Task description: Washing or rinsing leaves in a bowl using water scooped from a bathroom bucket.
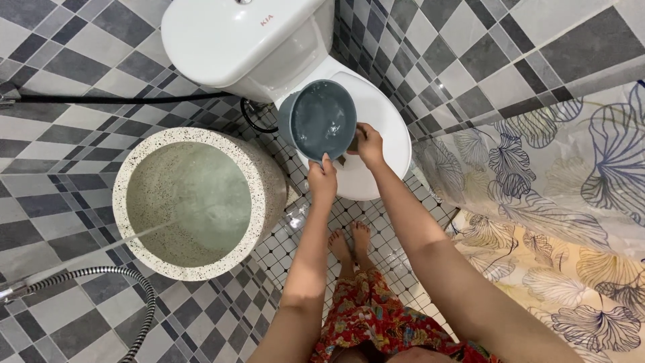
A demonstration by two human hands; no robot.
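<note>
Tight floor: the speckled stone basin [198, 202] crowds nine o'clock, the leaf-print curtain [571, 175] three o'clock, the white toilet [376, 114] twelve. Above its closed lid, the left hand [322, 178] pinches the grey-blue scoop [322, 119] at its lower rim, tipped and glistening inside. The right hand [369, 144] clasps its right edge; the basin holds water.

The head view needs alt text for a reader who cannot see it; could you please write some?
Seen from above, a person's left hand and right hand hold a grey plastic basin, tilted, over a closed white toilet. Beside it stands a speckled stone water tub on a grey checked tile floor.
</note>
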